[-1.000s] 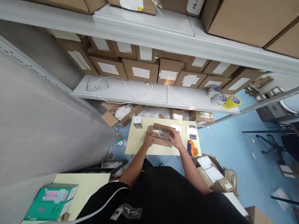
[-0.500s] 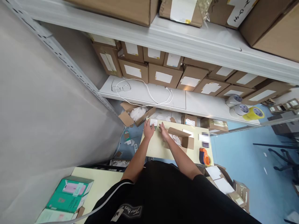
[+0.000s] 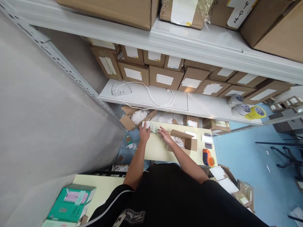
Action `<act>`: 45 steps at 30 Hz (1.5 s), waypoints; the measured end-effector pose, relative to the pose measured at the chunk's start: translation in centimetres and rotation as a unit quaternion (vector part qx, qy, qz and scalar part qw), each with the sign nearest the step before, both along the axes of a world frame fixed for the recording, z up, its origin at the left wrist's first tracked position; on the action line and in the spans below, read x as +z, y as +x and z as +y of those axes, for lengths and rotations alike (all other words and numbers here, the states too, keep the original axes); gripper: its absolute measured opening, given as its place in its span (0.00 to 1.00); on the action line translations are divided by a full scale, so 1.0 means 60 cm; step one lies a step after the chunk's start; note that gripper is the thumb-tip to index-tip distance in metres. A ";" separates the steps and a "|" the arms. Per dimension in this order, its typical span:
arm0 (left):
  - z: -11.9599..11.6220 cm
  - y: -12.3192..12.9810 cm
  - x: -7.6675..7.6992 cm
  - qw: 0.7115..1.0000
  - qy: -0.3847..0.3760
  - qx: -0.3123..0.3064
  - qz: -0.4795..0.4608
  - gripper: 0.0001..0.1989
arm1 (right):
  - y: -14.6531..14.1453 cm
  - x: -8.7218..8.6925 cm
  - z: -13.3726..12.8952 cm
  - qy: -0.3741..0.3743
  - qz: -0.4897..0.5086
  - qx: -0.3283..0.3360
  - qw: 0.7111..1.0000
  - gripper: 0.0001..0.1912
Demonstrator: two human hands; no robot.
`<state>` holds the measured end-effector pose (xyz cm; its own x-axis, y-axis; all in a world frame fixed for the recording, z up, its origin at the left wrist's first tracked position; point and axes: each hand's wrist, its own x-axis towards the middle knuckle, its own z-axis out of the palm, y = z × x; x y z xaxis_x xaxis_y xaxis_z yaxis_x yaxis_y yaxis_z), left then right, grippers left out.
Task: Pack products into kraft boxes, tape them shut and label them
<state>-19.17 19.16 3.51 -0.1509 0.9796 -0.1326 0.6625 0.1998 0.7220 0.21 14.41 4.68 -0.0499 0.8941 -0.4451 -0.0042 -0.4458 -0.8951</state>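
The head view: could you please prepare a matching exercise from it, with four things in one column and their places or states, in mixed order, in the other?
Things
1. Rectangular brown cardboard box on the pale yellow table
2. Orange-and-dark-blue tape dispenser
3. Bright yellow tape roll
4. Small white box-shaped object

Places and states
A. Held in the left hand
B. On the grey-white shelf, beside whitish tape rolls
C. Open, crumpled white material inside
D. Close to the table's right edge

Pairs: 1-C, 2-D, 3-B, 4-A
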 end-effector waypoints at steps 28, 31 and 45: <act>-0.135 0.263 -0.064 0.920 -0.071 -0.382 0.047 0.37 | 0.282 -0.040 -0.241 0.091 -0.332 -0.276 0.898 0.41; -0.144 0.252 -0.077 0.905 -0.099 -0.406 0.075 0.38 | 0.268 -0.042 -0.249 0.084 -0.318 -0.264 0.907 0.39; -0.165 0.270 -0.067 0.929 -0.067 -0.363 0.036 0.11 | 0.301 -0.020 -0.308 0.151 -0.277 -0.138 0.939 0.34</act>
<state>-2.99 9.27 -0.50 0.5297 0.8022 -0.2753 0.7027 -0.2333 0.6722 18.29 -4.09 3.49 0.3666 0.9286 -0.0580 0.4215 -0.2214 -0.8794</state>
